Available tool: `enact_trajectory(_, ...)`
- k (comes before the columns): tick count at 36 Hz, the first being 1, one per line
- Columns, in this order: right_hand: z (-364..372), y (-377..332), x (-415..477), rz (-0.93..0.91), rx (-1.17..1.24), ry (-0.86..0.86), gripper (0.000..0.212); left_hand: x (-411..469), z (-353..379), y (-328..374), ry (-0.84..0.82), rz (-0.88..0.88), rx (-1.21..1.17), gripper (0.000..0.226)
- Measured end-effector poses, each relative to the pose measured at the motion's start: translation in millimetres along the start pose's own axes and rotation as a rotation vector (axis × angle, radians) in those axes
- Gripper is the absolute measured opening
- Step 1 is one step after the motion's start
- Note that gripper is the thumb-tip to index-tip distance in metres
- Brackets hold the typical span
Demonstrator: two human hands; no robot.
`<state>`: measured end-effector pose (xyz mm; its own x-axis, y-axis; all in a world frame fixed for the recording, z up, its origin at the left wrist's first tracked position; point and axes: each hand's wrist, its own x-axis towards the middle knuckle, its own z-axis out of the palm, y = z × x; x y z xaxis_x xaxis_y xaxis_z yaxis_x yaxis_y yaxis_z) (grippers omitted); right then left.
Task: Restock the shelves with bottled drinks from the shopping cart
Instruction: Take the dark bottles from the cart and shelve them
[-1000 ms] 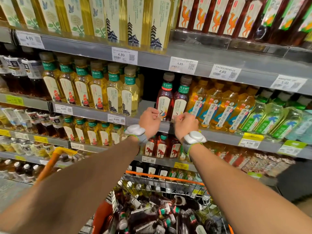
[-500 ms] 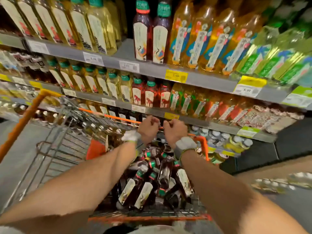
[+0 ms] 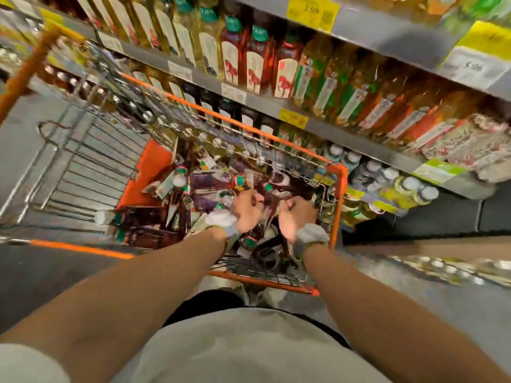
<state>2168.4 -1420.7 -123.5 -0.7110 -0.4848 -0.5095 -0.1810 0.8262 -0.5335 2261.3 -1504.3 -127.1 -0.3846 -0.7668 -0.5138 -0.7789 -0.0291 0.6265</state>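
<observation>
The shelves [image 3: 359, 128] ran across the top and right of my view, gray and tiered, packed with standing bottled drinks. There were pale yellow ones at the left, dark red bottles with a red horse on the label [image 3: 255, 64] in the middle, and amber ones further right. Below them, just beside the lower tiers, stood the shopping cart [image 3: 338, 194], a wire basket with an orange rim and its child seat folded at the left. Its bottom was heaped with dark bottled drinks [image 3: 204, 189] lying on their sides in every direction, their green and white caps showing.

Both my bare arms reached down into that basket. My left hand [image 3: 247, 210] hung over the middle of the heap, back of the hand up, fingers curled downward among the bottles. My right hand [image 3: 297, 217] was close beside it, nearer the cart's right wall, fingers curled inward too. The view was smeared, so I could not tell whether either set of fingers had closed on a bottle or merely hung above them.

Each wrist wore a pale gray band, left [image 3: 224, 222] and right [image 3: 311, 236]. A yellow price tag [image 3: 312, 9] sat on the upper shelf edge.
</observation>
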Motion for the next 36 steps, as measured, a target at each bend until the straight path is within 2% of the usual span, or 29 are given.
enact_trajectory(2,13,10,-4,0.01,-0.049,-0.035,0.024,3,8,-19,-0.05,-0.043,0.02,0.019)
enact_trajectory(7,24,29,-4,0.076,-0.012,-0.059,0.024,10,23,-45,-0.103,-0.116,0.07,0.024)
enact_trajectory(12,29,55,10,0.134,-0.1,-0.078,0.048,19,40,-58,-0.137,-0.153,0.19,0.034)
enact_trajectory(16,25,69,18,0.07,-0.159,-0.141,0.061,26,51,-65,-0.089,-0.265,0.195,0.037)
enact_trajectory(21,19,68,39,-0.022,-0.184,-0.254,0.059,28,63,-69,-0.087,-0.446,0.08,0.061)
enact_trajectory(24,14,70,56,-0.105,-0.183,-0.286,0.044,32,78,-84,-0.056,-0.484,0.033,0.066)
enact_trajectory(27,20,74,74,-0.156,-0.23,-0.344,0.05,26,91,-84,-0.022,-0.578,-0.059,0.068)
enact_trajectory(30,21,74,86,-0.139,-0.305,-0.357,0.057,25,89,-76,-0.001,-0.593,-0.125,0.071)
enact_trajectory(33,27,72,96,-0.127,-0.366,-0.406,0.048,27,86,-82,-0.068,-0.586,-0.087,0.089)
enact_trajectory(34,30,72,98,-0.119,-0.379,-0.406,0.047,26,89,-87,-0.079,-0.581,-0.075,0.088)
enact_trajectory(36,32,69,101,-0.08,-0.389,-0.366,0.057,24,91,-89,-0.069,-0.558,-0.025,0.082)
